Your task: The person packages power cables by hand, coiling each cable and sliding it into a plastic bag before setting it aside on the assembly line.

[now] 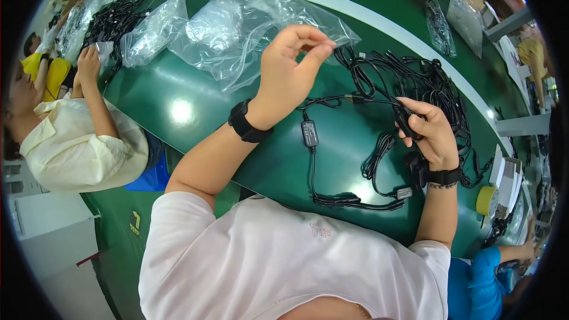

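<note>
My left hand is raised, thumb and fingertips pinched together at the edge of a clear plastic bag. In my right hand is a black cable, its thicker part between thumb and fingers. Coiled black cable hangs or lies just past my left fingertips. Below, on the green table, lies a cable with a labelled inline box. Nearer my right wrist is a tied cable bundle with a second small labelled box.
A heap of black cables lies beyond my right hand. Several clear bags spread along the far left. A yellow tape roll and white boxes are at the right. A co-worker in a pale shirt sits at the left.
</note>
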A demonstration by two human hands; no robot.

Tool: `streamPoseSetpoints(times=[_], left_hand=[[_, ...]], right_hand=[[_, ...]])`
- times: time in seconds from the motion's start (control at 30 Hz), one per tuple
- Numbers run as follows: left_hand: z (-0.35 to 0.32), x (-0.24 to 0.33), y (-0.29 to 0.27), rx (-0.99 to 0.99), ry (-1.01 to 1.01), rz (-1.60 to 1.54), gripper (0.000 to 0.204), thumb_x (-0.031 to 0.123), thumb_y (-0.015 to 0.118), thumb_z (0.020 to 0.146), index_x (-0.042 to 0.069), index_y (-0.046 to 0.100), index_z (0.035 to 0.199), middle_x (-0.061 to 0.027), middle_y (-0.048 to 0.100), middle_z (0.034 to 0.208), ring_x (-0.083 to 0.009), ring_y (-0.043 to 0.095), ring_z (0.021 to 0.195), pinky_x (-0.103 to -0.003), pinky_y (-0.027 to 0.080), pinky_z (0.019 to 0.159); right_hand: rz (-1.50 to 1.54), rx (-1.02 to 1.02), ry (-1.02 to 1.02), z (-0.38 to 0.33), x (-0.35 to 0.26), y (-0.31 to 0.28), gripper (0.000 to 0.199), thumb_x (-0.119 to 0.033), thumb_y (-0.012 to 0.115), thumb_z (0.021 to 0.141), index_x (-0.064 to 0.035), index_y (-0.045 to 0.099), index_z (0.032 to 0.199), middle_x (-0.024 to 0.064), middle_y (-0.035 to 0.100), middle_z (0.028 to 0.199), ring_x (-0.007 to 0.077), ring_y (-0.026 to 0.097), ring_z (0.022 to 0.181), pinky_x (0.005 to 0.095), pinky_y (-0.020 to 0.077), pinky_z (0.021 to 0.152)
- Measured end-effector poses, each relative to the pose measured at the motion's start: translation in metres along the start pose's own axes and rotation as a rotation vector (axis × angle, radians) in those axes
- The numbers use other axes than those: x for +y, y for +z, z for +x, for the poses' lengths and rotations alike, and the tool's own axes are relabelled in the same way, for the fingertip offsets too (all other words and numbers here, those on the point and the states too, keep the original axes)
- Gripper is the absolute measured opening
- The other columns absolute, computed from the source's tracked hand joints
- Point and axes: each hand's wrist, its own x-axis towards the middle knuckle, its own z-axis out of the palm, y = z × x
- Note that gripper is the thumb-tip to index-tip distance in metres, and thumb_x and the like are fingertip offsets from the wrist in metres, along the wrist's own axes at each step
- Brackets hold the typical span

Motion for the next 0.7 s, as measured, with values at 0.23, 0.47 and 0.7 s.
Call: streamPoseSetpoints(times=[0.23,0.47,0.7], left_hand=[[-0.001,-0.001,-0.003,-0.375,0.103,0.276,0.015,-0.001,0.050,0.083,0.001,0.053,0.098,-0.0056,0.055,0.091,-0.0124,0.053,0.084,-0.026,0.042,0.077],[0.001,0.002,-0.006,-0.429,0.119,0.326,0.019,-0.002,0.048,0.081,0.002,0.056,0.098,-0.0079,0.055,0.090,-0.0149,0.053,0.078,-0.025,0.044,0.073],[-0.004,-0.004,-0.003,-0.302,0.072,0.182,0.019,-0.002,0.051,0.079,0.002,0.054,0.098,-0.0064,0.057,0.085,-0.0145,0.055,0.079,-0.027,0.044,0.074]], right_hand=[[-0.274,-0.107,0.048,-0.001,-0.009,0.006,0.039,-0.008,0.065,0.075,0.0061,0.055,0.110,0.0088,0.059,0.077,0.0121,0.056,0.058,0.0203,0.0450,0.046],[0.142,0.026,-0.047,0.010,0.000,0.011,0.042,-0.017,0.062,0.081,0.0023,0.050,0.117,0.0086,0.058,0.079,0.0121,0.054,0.062,0.0194,0.0416,0.049],[0.334,0.039,-0.005,0.012,0.009,0.004,0.042,-0.016,0.055,0.086,0.0008,0.043,0.122,0.0114,0.056,0.086,0.0131,0.053,0.067,0.0184,0.0420,0.051]])
